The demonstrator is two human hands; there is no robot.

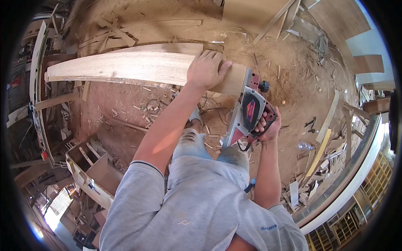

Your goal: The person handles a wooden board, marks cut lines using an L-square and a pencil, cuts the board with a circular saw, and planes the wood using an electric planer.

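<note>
A long pale wooden board [138, 65] stretches from the left to the middle of the view. Near its right end my left hand [206, 69] grips it, the fingers bent over the far edge and the thumb apart. My right hand [269, 123] is wrapped round the handle of a red, black and grey electric hand planer [250, 109]. The planer is tilted, its flat metal base facing left. Its front lies close to the board's right end; whether they touch I cannot tell.
Sandy ground [293, 90] strewn with wood scraps surrounds my feet. A dark cable [155, 105] lies coiled beneath the board. An open wooden box frame [94, 167] stands at lower left. Long planks [328, 115] and a long white-edged piece [343, 184] lie on the right.
</note>
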